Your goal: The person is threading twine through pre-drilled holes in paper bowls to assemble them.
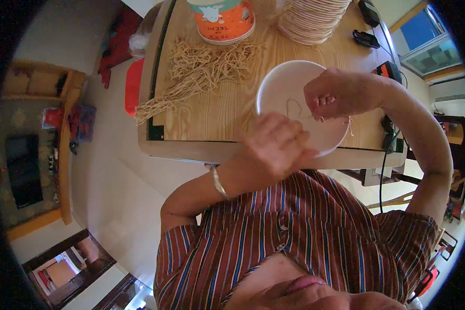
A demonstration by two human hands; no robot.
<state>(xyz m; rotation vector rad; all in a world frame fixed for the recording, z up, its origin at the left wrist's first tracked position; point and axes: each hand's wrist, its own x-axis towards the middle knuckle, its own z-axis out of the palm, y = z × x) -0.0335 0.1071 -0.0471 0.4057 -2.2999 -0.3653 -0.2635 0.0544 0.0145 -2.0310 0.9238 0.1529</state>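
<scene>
A white round tub [265, 88] stands at the table's near edge, its open mouth facing up. A thin curved piece of string [293, 107] shows against its inside. My right hand [341, 95] is over the tub's right side, fingers curled into a fist; what they grip is hidden. Pale frayed strands [350, 124] stick out just below it, by the tub's rim. My left hand [279, 143] crosses the near left rim with bent fingers, smeared by motion. Whether it holds anything cannot be made out.
A heap of tan twine [206, 70] lies left of the tub on the wooden table [212, 121]. Behind it stands an orange printed tub [225, 23], beside a tall stack of white tubs [312, 20]. Black adapters [366, 39] and a dark cable [385, 170] are at the right.
</scene>
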